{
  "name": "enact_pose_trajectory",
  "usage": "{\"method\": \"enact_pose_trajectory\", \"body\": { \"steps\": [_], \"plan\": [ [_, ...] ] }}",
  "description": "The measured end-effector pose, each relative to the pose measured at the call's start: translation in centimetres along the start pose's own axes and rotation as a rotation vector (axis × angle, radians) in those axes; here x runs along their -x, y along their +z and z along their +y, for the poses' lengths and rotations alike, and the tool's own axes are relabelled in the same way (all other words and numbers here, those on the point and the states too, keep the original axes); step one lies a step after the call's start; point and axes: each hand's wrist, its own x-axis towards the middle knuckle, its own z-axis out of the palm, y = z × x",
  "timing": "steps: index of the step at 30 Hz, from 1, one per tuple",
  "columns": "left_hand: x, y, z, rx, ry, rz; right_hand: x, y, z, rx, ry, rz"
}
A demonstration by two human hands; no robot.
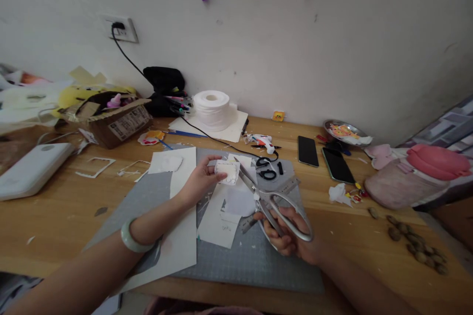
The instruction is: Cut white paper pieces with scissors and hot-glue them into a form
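Pinched in my left hand (pixel 202 177) is a small white paper piece (pixel 226 172) with a dark drawn outline. My right hand (pixel 290 234) has its fingers through the handles of large silver scissors (pixel 256 194). The blades are parted, and their tips reach the right edge of the paper piece. Below lie white paper sheets (pixel 181 241) and smaller paper scraps (pixel 221 229), spread on a grey cutting mat (pixel 258 266). A metal ruler (pixel 290 185) is partly hidden under the scissors and paper. Black-handled scissors (pixel 267 174) rest just beyond the silver ones.
A white glue gun (pixel 263 141) with a black cord and a tissue roll (pixel 211 110) stand behind the mat. Two phones (pixel 308 151) lie to the right, near a metal bowl (pixel 343 132) and a pink-lidded container (pixel 410 177). At left are a cardboard box (pixel 111 120) and a white device (pixel 35 170).
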Motion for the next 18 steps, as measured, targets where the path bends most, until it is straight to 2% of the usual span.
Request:
{"method": "enact_pose_trajectory", "body": {
  "steps": [7, 18],
  "plan": [
    [-0.3, 0.19, -0.63, 0.038, 0.062, -0.017, 0.15, 0.41, -0.07, 0.025, -0.029, 0.025],
    [-0.29, 0.03, -0.55, -0.018, 0.082, -0.047, 0.11, 0.41, -0.05, 0.03, -0.031, 0.045]
  ]
}}
